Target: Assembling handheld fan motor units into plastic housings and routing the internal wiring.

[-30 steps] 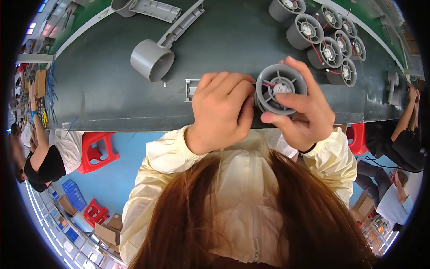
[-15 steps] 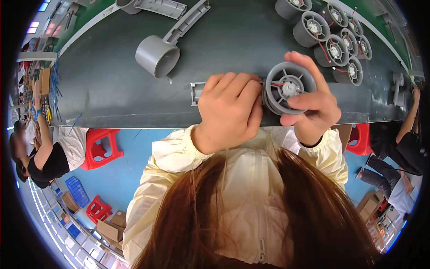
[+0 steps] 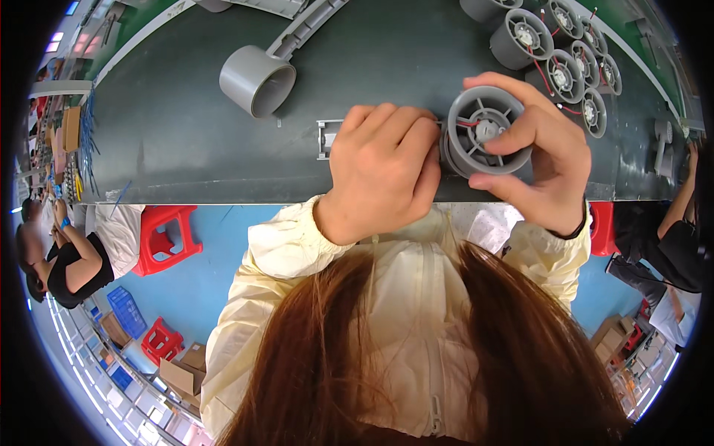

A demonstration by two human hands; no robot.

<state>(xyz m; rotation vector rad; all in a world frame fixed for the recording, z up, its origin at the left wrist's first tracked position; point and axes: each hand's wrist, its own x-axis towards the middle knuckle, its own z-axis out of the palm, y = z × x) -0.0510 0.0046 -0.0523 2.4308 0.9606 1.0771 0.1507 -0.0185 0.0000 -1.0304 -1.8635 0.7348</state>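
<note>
Near the table's front edge, my left hand (image 3: 383, 167) is closed around the grey plastic handle (image 3: 324, 141) of a housing. Only the handle's hollow left end shows past my knuckles. My right hand (image 3: 554, 152) grips a round grey motor unit (image 3: 462, 165) at the right end of that piece. One finger lies over its far rim, one fingertip presses by the central motor, and another digit touches the near rim. Ribs and a short red wire show inside the ring. A second rim shows at its left side; how the two fit together is hidden.
Farther left on the dark green table (image 3: 171, 141) lies another grey housing (image 3: 256, 80) with a cylinder and long handle. Several similar motor units (image 3: 563, 76) with red wires stand at the back right. Red stools (image 3: 167, 241) and other people are at both sides.
My right hand has shifted a little rightward, its fingers more bent around the motor unit. The left hand keeps its hold. The whole view has moved slightly.
</note>
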